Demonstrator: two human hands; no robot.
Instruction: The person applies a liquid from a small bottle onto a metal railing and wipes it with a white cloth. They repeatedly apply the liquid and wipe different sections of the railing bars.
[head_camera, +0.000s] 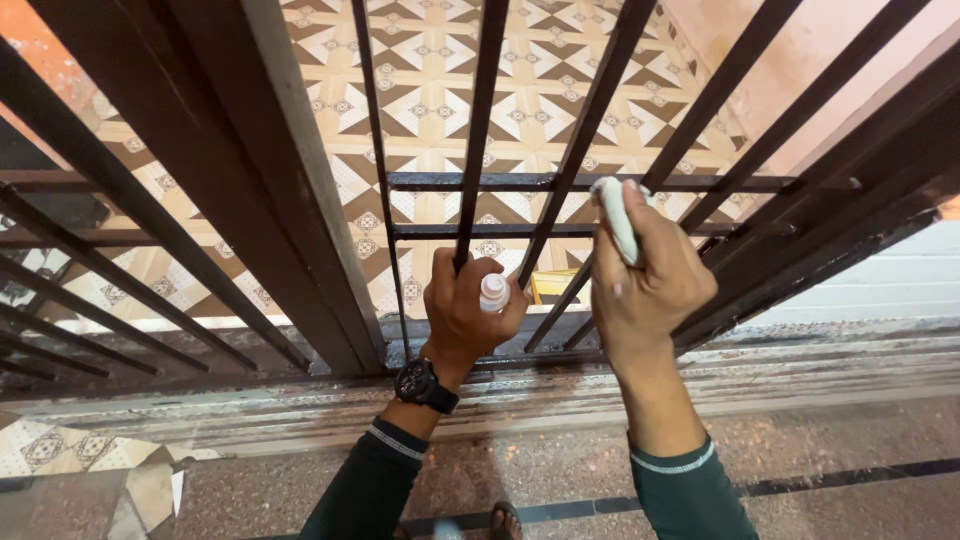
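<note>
My left hand (462, 305) grips small white bottle (493, 291); right hand (640, 275) clamps white cloth (617, 215) on gate bar (560, 195). Wiping underway, judging most bars left.

Dark gate bars (480, 120) and crossbars (560, 182) block passage; only narrow gaps between them.

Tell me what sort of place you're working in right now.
Probably a house entrance or doorway: a dark metal bar gate on a worn stone threshold, with patterned floor tiles beyond. The left hand holds a small bottle, the right hand a white cloth.
</note>
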